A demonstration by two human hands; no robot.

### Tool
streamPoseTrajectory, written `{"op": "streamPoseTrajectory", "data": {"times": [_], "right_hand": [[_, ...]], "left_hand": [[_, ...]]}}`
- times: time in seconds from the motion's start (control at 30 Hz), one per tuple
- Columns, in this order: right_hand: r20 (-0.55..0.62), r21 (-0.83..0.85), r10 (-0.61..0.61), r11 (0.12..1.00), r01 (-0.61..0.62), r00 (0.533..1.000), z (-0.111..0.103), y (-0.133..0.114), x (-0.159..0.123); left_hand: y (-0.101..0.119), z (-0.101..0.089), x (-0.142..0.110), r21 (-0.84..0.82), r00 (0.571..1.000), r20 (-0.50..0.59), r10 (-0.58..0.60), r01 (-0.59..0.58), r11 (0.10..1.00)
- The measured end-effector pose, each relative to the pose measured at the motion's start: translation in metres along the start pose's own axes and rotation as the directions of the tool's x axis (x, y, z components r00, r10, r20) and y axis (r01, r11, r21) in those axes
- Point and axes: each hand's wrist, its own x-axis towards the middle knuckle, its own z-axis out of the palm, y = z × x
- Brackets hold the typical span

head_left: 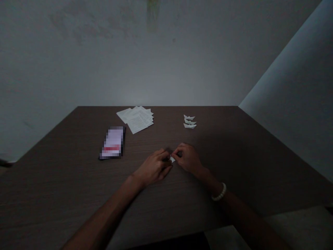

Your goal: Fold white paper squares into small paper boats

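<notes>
Between the left hand [153, 169] and right hand [187, 158], closed fingers [177, 153] grip a small folded paper [172, 159].

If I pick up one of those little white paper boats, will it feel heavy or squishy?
A small white folded paper boat probably feels very light, since it looks folded from thin paper like the stack of white paper sheets. It would likely crush if squeezed hard. Its pointed shape suggests a push would slide it, not roll it.
</notes>
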Motion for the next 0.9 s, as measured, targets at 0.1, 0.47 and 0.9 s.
{"op": "streamPoseTrajectory", "data": {"times": [0.1, 0.47, 0.9], "right_hand": [[-0.009, -0.012, -0.008, 1.0, 0.008, 1.0, 0.001, 0.0, -0.001], [-0.044, 0.022, -0.082, 0.996, 0.083, 0.996, 0.001, 0.001, -0.007], [-0.015, 0.146, -0.154, 0.977, 0.154, 0.988, -0.006, -0.001, -0.005]], "left_hand": [[-0.001, 0.002, -0.001, -0.058, 1.0, -0.021, -0.005, 0.004, 0.998], [-0.01, 0.024, 0.005, -0.22, 0.913, -0.229, -0.339, 0.291, 0.931], [-0.009, 0.012, 0.006, -0.4, 0.903, -0.135, -0.407, 0.326, 0.857]]}}
